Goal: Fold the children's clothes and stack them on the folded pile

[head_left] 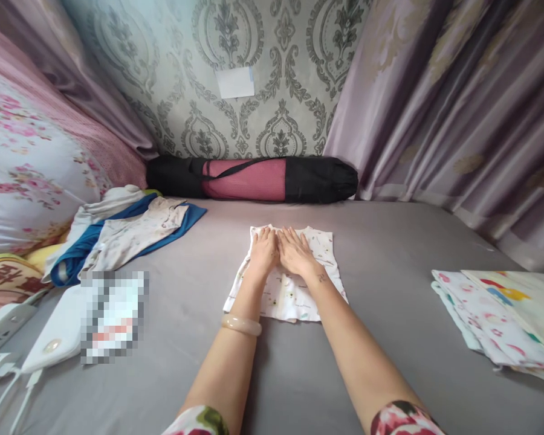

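Your small white garment with a scattered tiny print [283,299] lies flat on the grey-sheeted bed [381,254], straight ahead of you and directly under both palms. Its narrower edge points away toward the wall and its wider, slightly uneven edge faces you, so the sides flare as they come nearer. Neither direction is plainly the longer one, so you can't take a long axis from this view.

Both of your hands are already on it, so neither has to reach. Your right hand [295,251] rests close to the midline, near the far edge; your left hand [265,249] lies just beside it, over the left part. The two are almost side by side at the thumbs, and more bare cloth shows to the right of your right hand than to the left of your left.

As for the grip, each hand is opened out flat, palm down, fingers extended and pointing away from you. You press or rest on the fabric without pinching any of it, and no fold is caught between your fingers.

A rumpled pile of white, blue and beige clothing [140,232] sits well apart to your left, and a flat stack of pale printed cloths [485,308] well apart to your right.
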`<state>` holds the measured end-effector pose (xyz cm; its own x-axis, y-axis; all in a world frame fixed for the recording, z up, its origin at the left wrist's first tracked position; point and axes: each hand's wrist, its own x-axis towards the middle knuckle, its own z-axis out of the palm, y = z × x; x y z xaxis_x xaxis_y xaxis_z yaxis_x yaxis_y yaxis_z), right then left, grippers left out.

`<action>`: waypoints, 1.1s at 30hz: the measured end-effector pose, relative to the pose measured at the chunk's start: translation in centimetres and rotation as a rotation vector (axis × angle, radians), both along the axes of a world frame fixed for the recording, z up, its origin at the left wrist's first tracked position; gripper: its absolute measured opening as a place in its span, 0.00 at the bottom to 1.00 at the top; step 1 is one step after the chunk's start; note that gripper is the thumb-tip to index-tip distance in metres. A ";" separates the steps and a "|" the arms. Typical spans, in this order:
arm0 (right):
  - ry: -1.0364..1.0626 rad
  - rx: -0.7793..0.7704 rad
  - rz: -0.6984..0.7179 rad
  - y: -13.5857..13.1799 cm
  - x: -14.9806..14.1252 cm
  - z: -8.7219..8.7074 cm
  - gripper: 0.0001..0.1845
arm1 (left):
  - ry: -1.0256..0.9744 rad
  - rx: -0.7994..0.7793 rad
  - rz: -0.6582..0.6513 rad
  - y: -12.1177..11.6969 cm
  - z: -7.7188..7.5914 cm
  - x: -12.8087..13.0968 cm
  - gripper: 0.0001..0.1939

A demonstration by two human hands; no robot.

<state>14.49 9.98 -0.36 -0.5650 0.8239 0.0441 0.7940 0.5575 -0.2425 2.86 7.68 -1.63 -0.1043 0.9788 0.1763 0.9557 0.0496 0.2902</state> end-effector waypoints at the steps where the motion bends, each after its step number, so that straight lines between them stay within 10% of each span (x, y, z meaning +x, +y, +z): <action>1: 0.003 -0.001 -0.012 -0.1 -0.1 -0.2 0.31 | 0.006 0.000 0.010 0.1 -0.2 -0.2 0.23; 33: 0.012 0.005 -0.257 0.6 0.4 -1.0 0.33 | 0.046 -0.031 0.196 0.3 0.0 -0.5 0.26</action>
<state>14.85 10.59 -1.32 -0.3367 0.9401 0.0542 0.9069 0.3392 -0.2500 2.35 7.99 -1.67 -0.2861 0.9455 0.1555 0.9390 0.2443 0.2419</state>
